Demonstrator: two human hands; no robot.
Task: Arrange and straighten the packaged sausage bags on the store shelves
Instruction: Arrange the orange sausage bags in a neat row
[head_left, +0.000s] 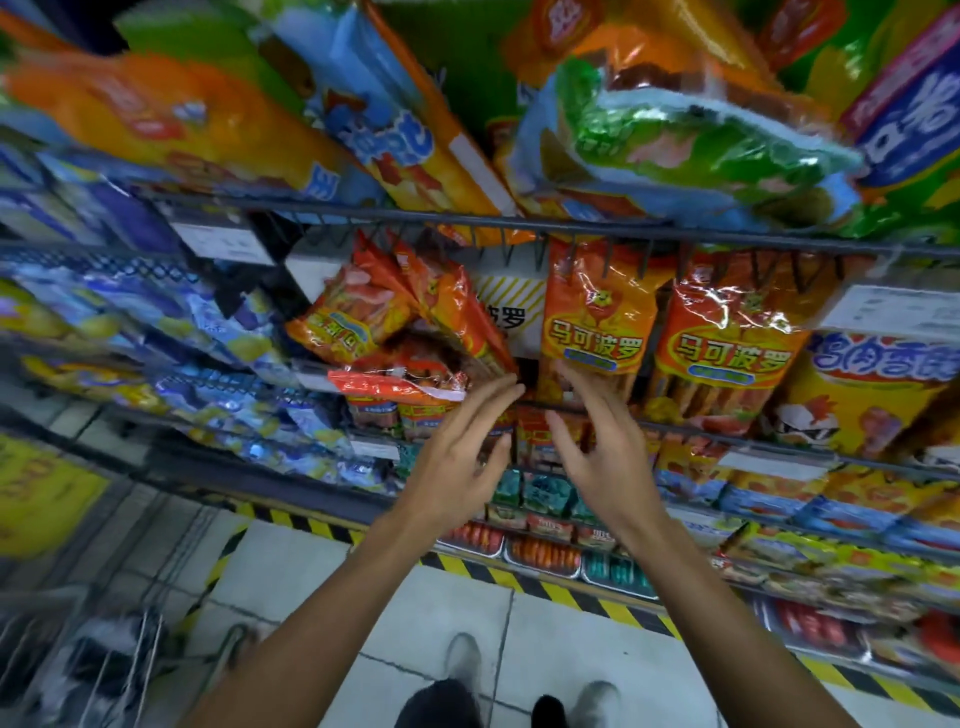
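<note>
Orange sausage bags fill the middle wire shelf (675, 428). Two bags (597, 317) (727, 343) stand upright on the right. On the left, a tilted bag (353, 312) and a leaning bag (457, 306) sit askew above a bag lying flat (400, 384). My left hand (457, 457) is raised before the flat bag, fingers straight and spread, fingertips near the leaning bag's lower corner. My right hand (597, 447) is held up with relaxed fingers just below the first upright bag. Neither hand holds anything.
An upper wire shelf (363, 215) carries large orange, blue and green bags overhanging its rail. Blue packets (208, 332) fill the left shelves, yellow bags (857, 405) the right. Lower shelves hold small packs. A wire cart (104, 665) stands at lower left on the tiled floor.
</note>
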